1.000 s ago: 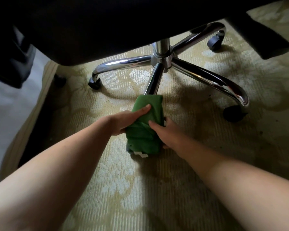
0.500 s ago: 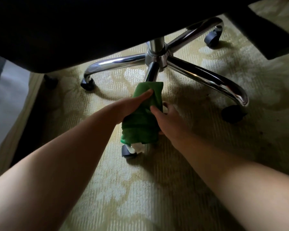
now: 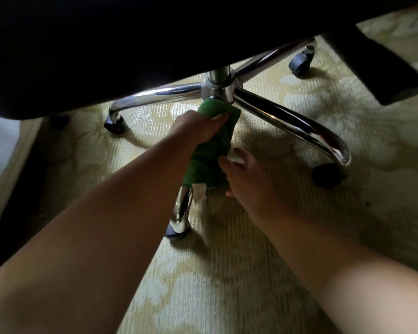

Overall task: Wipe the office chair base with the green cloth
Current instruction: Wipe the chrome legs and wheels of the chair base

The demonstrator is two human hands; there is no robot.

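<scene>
The green cloth [image 3: 212, 150] is wrapped over the near leg of the chrome chair base [image 3: 287, 116], reaching up to the central hub [image 3: 217, 89]. My left hand [image 3: 198, 127] grips the cloth's upper part, thumb across the top. My right hand [image 3: 244, 174] touches the cloth's lower right side with loosely spread fingers. Below the cloth the bare end of the near leg [image 3: 181, 213] and its castor show, with a white tag [image 3: 200, 192] hanging from the cloth.
The dark chair seat [image 3: 130, 44] hangs over the base and hides the upper view. Black castors stand at the left [image 3: 114, 125], right [image 3: 327, 175] and far right [image 3: 299, 61]. A patterned cream carpet [image 3: 227, 273] lies underneath, its edge at the left.
Both hands have slid the cloth along the near leg away from me toward the hub, uncovering the leg's end and castor. My right hand has loosened on the cloth.
</scene>
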